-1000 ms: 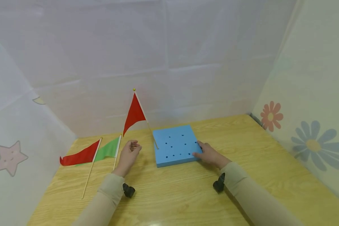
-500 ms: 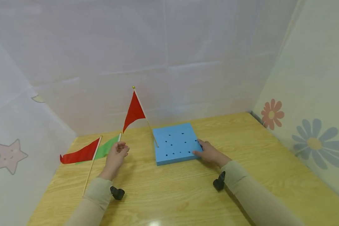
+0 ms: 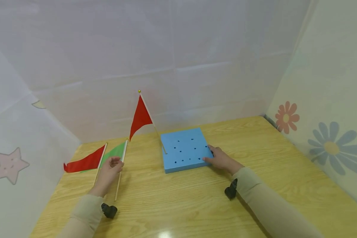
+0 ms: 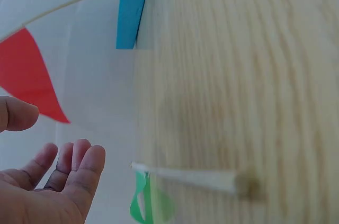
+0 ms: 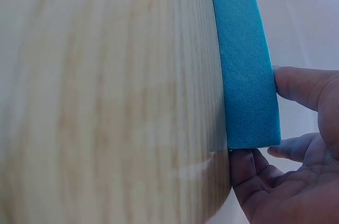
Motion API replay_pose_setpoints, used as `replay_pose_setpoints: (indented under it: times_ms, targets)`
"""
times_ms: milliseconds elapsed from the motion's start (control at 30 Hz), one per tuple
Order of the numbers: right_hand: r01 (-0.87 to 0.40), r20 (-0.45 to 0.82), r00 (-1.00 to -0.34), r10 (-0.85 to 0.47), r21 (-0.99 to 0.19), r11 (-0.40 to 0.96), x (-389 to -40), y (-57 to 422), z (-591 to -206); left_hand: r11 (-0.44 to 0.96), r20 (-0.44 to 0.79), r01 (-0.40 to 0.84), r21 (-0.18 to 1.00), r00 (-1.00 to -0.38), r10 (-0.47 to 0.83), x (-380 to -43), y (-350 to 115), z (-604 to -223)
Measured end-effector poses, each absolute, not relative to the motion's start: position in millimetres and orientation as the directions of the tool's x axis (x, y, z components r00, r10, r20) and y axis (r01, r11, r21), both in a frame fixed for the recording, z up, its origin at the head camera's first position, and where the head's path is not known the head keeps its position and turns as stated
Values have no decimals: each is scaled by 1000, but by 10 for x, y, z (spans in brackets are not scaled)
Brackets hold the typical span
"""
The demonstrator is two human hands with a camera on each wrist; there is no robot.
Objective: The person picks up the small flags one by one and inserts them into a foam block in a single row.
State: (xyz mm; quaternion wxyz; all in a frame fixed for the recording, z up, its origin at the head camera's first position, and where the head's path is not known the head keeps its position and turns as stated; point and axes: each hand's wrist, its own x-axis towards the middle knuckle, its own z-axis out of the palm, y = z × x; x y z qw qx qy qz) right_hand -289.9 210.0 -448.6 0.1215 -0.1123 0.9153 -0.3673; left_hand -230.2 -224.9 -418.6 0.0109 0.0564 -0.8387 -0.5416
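Note:
A blue foam board with several holes lies on the table. One red pennant flag stands tilted left, its stick in a hole at the board's left side. My right hand holds the board's near right corner, thumb on the top face and fingers against the side. Over the green flag, which lies on the table, hovers my left hand; its fingers are loosely bent and hold nothing in the left wrist view. The hand hides part of the green flag. Left of it lies another red flag.
The wooden table meets a white cloth backdrop behind the board. Printed cloth side walls stand left and right, one with flowers. A small black camera sits at each wrist.
My left hand has moved left and toward me, from beside the board to over the green flag. The right hand stays on the board. The flags have not visibly moved.

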Motion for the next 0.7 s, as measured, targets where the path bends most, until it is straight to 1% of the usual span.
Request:
replay_pose_setpoints:
  times_ms: [200, 467, 700]
  targets:
    - [-107, -150, -946, -288, -694, 712, -2904, 2102, -4508, 386, -77, -125, 914, -988, -136, -2266, -2419, -4153]
    - [-119, -138, -944, -299, -704, 700, -2918, 2118, -4516, 299, -144, -170, 939, -984, -106, -2277, -2551, -4199]
    - [-90, -162, -940, -300, -730, 677, -2905, 2119, -4479, 331, -202, -219, 918, -976, -86, -2298, -2572, -4256]
